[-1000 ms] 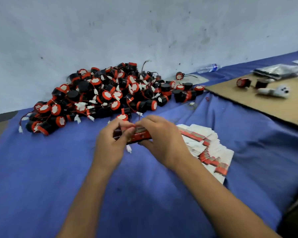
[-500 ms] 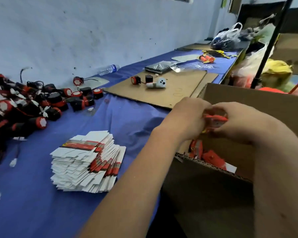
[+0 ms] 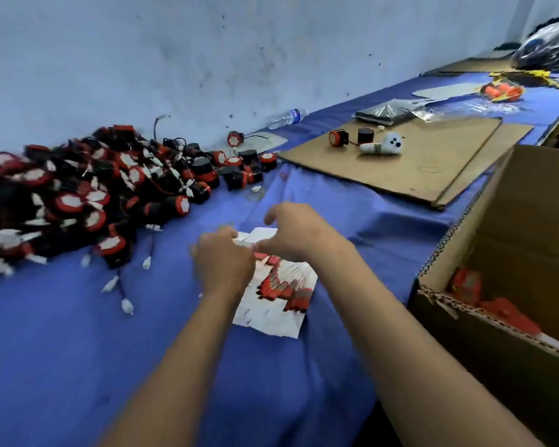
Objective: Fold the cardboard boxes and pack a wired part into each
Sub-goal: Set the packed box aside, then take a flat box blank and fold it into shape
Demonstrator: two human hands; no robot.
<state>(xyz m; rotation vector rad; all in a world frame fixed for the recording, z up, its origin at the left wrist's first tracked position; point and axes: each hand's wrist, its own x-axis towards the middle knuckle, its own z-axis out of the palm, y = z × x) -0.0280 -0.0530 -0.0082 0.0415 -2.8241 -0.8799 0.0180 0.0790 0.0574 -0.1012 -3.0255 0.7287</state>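
Two bare hands reach over a stack of flat cardboard boxes, white with red bands, lying mid-table on a blue table. Left hand sits at the stack's far left edge, fingers curled down; whether it grips a sheet cannot be told through the blur. Right hand hovers above the far end, fingers loosely spread, thumb near the top sheet. Far left lies a heap of black-and-red wired parts. Near right stands a large open carton holding folded red boxes. Far right rests flat brown cardboard.
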